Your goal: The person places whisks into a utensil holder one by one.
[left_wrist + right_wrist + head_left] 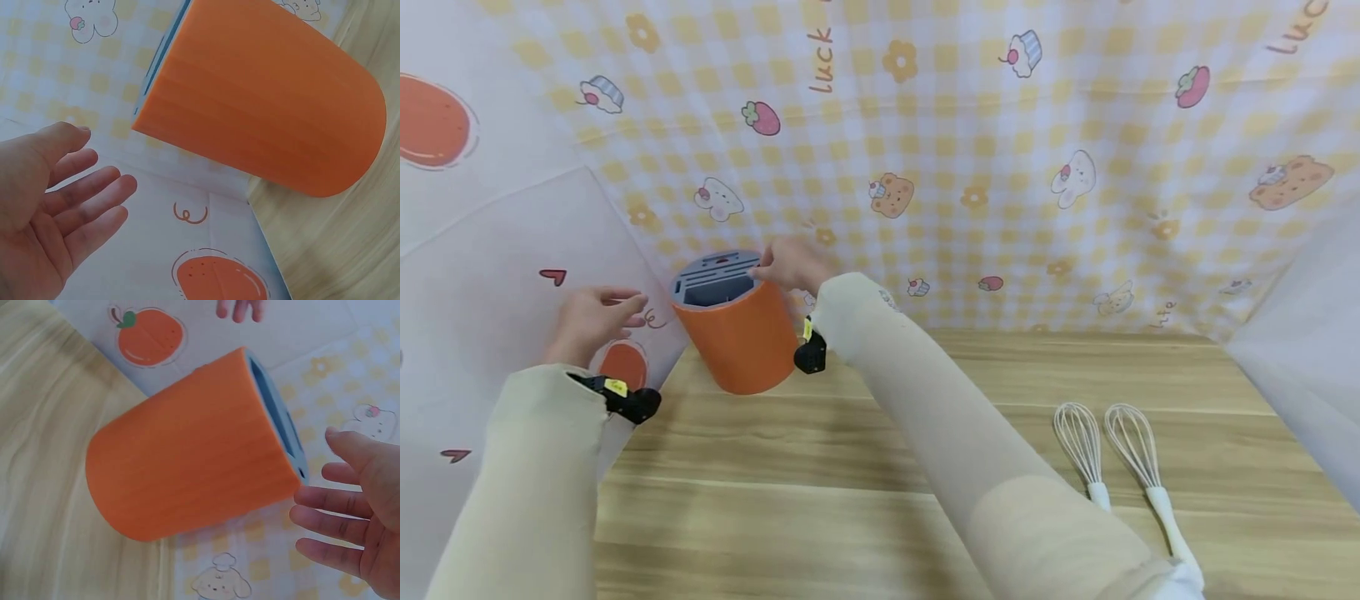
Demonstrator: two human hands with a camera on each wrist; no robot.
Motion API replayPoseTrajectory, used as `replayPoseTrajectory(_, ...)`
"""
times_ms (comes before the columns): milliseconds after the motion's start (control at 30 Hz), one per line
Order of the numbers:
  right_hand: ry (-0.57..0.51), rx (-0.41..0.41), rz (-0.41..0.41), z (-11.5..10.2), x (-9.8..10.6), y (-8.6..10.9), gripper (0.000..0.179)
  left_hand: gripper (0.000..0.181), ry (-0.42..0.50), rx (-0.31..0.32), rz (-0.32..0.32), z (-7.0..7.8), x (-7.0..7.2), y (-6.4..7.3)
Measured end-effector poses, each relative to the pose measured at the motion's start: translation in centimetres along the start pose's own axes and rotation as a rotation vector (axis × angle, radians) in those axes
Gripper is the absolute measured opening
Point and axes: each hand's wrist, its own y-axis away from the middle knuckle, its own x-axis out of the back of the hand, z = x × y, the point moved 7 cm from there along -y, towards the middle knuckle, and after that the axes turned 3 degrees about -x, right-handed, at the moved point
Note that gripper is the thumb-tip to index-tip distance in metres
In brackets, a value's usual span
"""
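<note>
An orange knife block (741,342) with a slotted blue-grey top (718,271) stands upright at the table's back left corner. My right hand (793,265) is at the right side of its top rim, thumb apart from loosely straight fingers (331,499). In the right wrist view those fingertips reach the rim's edge; whether they touch it I cannot tell. To the left of the block hovers my left hand (597,319), apart from it. The left wrist view shows that hand's palm bare and its fingers (94,209) slightly bent, holding nothing.
Two white-handled balloon whisks, a left one (1081,442) and a right one (1138,450), lie side by side at the right of the wooden table (760,517). Behind hangs a yellow checked cloth (970,158); a white cloth (482,275) closes the left side.
</note>
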Motion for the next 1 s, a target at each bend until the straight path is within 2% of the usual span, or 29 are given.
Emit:
replayPoseTrajectory(133,-0.039,-0.022,0.022,-0.2,-1.2,-0.9,0.032,0.071,0.023,0.014,-0.025,-0.4,-0.5,-0.3)
replayPoseTrajectory(333,-0.079,-0.023,0.086,-0.3,-2.1,-1.2,0.026,0.074,0.065,0.006,-0.035,-0.7,-1.1,-0.8)
replayPoseTrajectory(500,-0.149,-0.072,0.153,0.5,-2.6,-1.7,0.047,0.073,0.092,0.005,-0.054,-0.6,-1.7,-1.3)
replayPoseTrajectory(633,-0.21,-0.098,0.166,1.4,-2.7,-1.9,0.055,0.068,0.111,-0.021,-0.07,0.0,-2.3,-1.8)
replayPoseTrajectory(733,-0.245,-0.089,0.172,1.6,-2.8,-1.7,0.058,0.064,0.125,-0.032,-0.087,0.2,-2.8,-2.1)
replayPoseTrajectory(900,-0.357,-0.088,0.177,1.9,-3.1,-1.4,0.056,0.063,0.164,-0.03,-0.093,0.0,-3.5,-2.4)
replayPoseTrajectory(1000,-0.442,-0.107,0.183,2.2,-3.3,-1.2,0.041,0.063,0.2,-0.022,-0.086,-0.2,-3.7,-2.5)
